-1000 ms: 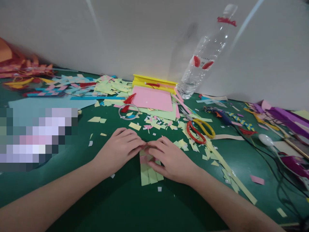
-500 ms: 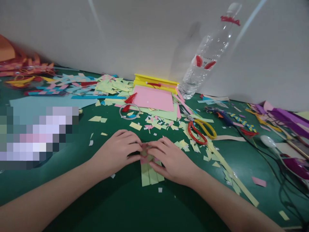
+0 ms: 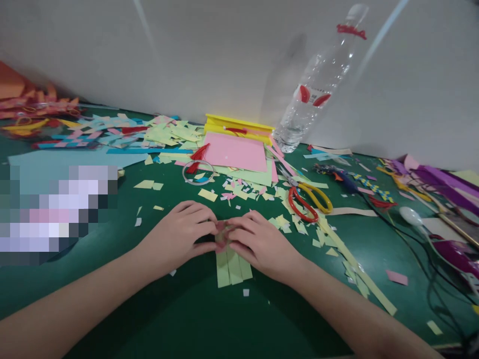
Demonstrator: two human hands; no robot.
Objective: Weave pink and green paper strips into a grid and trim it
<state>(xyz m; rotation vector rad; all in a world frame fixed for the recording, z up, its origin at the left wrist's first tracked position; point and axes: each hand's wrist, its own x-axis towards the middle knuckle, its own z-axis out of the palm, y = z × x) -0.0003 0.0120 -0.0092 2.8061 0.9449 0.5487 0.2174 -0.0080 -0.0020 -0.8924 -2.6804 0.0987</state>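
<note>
Both hands meet at a small paper weave (image 3: 233, 268) of pale green strips crossed with pink, flat on the green table. My left hand (image 3: 186, 228) pinches the weave's left edge, thumb below and fingers curled above. From the other side, my right hand (image 3: 262, 243) has its fingers bent over the pink woven part and its thumb low on the right. The fingers hide most of the woven part. The loose ends of the green strips stick out toward me.
Red-and-yellow-handled scissors (image 3: 309, 200) lie beyond my right hand among paper scraps (image 3: 245, 189). Pink paper (image 3: 235, 152) and a clear tape ring (image 3: 198, 172) lie ahead. A plastic bottle (image 3: 312, 97) leans against the wall. A glue gun (image 3: 346, 182) trails a black cable at right.
My fingers have shifted slightly on the woven part, which shows a little less between them. The whole view has drifted slightly; the objects on the table keep their places.
</note>
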